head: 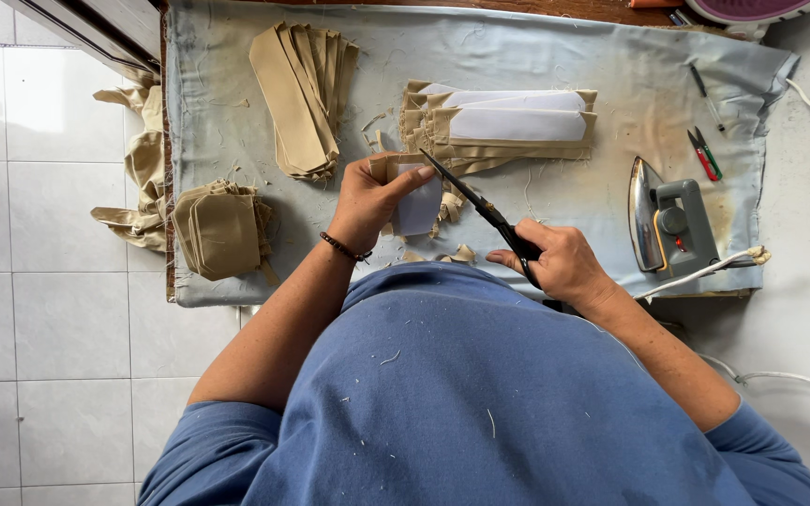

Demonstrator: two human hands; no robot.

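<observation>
My left hand (370, 199) pinches a small tan fabric piece with white lining (417, 201) above the grey padded table cover (555, 56). My right hand (558, 260) grips black scissors (480, 207), whose blades point up-left and meet the top edge of that piece. Small tan offcuts (454, 253) lie just below the piece, near my blue shirt.
A stack of long tan strips (304, 94) lies at the back. A pile of tan and white-lined pieces (503, 126) sits behind the scissors. More tan pieces (222, 230) are stacked at left. An electric iron (672, 225) rests at right, with small red and green snips (703, 153) and a pen (705, 94) beyond it.
</observation>
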